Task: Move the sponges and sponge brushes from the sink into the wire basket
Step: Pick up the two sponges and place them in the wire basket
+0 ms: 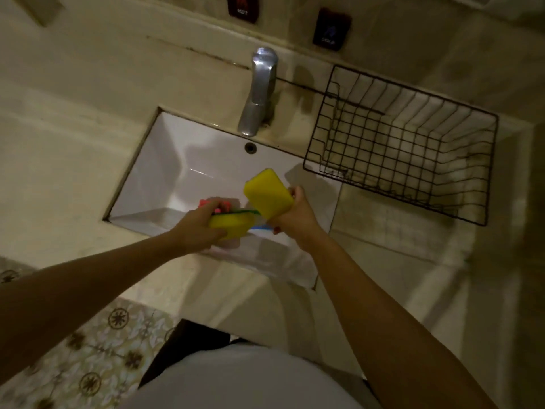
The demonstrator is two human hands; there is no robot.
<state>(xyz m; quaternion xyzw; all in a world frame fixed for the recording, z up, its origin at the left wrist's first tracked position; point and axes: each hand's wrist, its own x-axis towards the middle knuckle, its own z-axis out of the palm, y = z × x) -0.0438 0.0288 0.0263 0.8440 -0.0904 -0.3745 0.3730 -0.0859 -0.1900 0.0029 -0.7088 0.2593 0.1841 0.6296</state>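
Note:
My right hand [295, 215] grips a yellow sponge [267, 191] and holds it tilted above the right part of the white sink [177, 160]. My left hand [196, 227] is closed on a second yellow sponge with a green scouring layer [231, 224], low over the sink's near side. A pink item [213, 204] lies just behind the left hand, and a blue piece [261, 228] shows between the two hands. The dark wire basket [407, 143] stands on the counter to the right of the sink and has nothing in it.
A chrome tap [259, 90] rises behind the sink, with an overflow hole [250, 147] below it. Two dark hot and cold plates [331, 28] hang on the wall. Patterned floor tiles [97, 349] lie at the lower left.

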